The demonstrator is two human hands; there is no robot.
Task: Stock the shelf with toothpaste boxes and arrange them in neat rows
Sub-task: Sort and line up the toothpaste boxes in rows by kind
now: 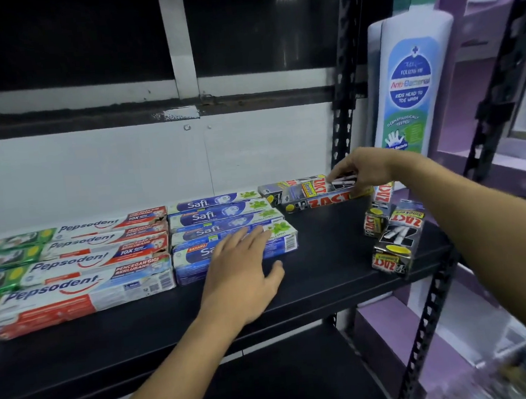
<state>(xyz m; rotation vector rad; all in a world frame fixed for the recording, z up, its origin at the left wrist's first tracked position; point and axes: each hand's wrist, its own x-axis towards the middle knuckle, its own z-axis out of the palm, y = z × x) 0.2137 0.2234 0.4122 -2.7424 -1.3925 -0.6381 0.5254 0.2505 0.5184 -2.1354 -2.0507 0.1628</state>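
Your right hand (360,168) has its grip closed on a Zact box (321,194) at the back of the shelf (328,238), fingers pinching the box's right end. That box lies long-ways across the shelf, parallel to the Safi boxes (222,217) just to its left, and it sits on or against another Zact box behind it; I cannot tell whether it is already resting or partly lifted.

Your left hand (242,274) is released and flat, fingers spread, pressing on the front Safi box (197,259), holding nothing.

Measured from the Safi stack, the Pepsodent boxes (101,261) run in rows to its left, touching it, and the loose Zact boxes (392,235) stand well apart to its right, near the shelf's right post, some upright and tilted.

Your right hand is the nearer one to them. They probably need turning so that their long axis matches the Safi rows, then sliding left into the bare gap in front of the held box.
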